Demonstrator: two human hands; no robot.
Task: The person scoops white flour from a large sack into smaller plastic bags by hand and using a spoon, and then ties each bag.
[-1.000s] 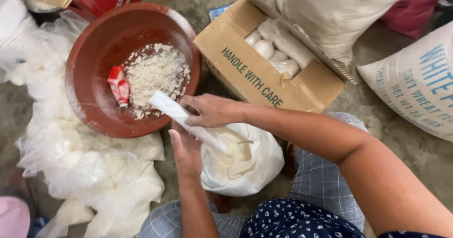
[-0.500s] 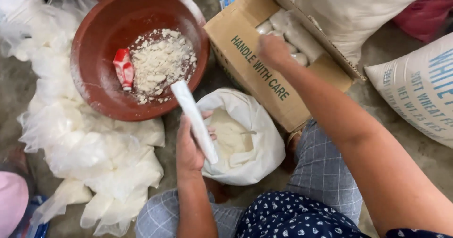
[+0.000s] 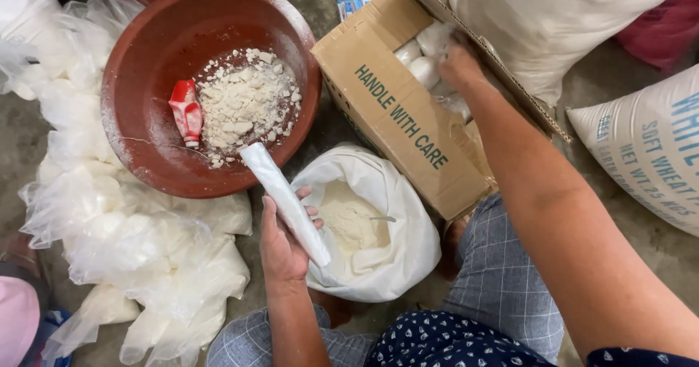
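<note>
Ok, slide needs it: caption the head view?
Left hand holds a rolled plastic bag; right hand reaches into a cardboard box.

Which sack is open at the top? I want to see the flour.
The small white sack beside the left hand: its mouth is rolled open, showing flour. The other sacks at right show no opening.

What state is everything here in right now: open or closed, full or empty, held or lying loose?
Left hand: closed around a rolled clear plastic bag.
Right hand: reaching into the cardboard box.
Cardboard box: open, white filled packets inside.
White sack: open, part full of flour.
Brown bowl: holds lumpy white powder and a red scoop.
Filled plastic bags: piled loose beside the bowl.
</note>
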